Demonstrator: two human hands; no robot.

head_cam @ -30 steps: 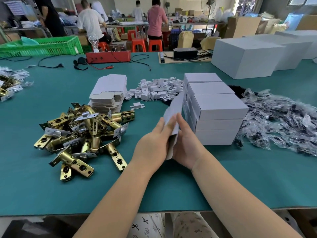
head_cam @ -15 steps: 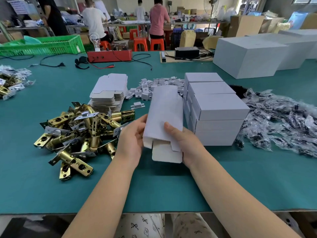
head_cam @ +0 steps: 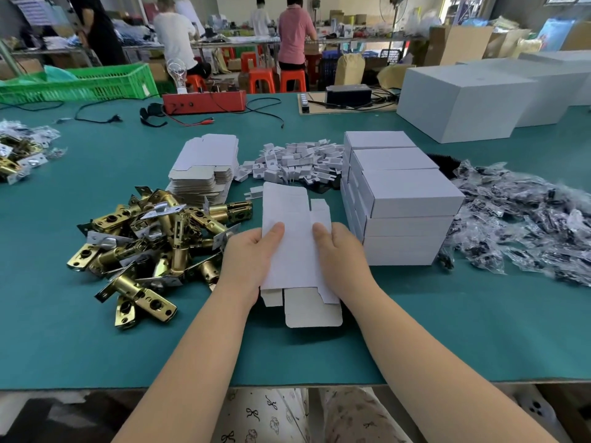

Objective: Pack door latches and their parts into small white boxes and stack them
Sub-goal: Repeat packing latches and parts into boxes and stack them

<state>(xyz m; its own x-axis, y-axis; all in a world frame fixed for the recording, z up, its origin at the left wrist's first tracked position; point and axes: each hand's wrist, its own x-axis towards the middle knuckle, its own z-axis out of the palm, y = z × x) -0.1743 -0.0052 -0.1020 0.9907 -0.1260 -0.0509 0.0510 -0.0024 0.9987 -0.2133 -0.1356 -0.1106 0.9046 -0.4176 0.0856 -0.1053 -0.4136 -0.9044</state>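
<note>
Both hands grasp a flat, unfolded white cardboard box blank [head_cam: 295, 241] above the teal table [head_cam: 96, 346]: the left hand [head_cam: 248, 255] pinches its left edge, the right hand [head_cam: 340, 254] its right, thumbs on top. Brass door latches [head_cam: 153, 244] lie piled to the left, stacked white boxes [head_cam: 406, 203] just right.

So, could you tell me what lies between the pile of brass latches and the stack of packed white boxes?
In the head view, the unfolded box blank, gripped by the left hand and right hand, lies between the brass latches and the white boxes.
</note>
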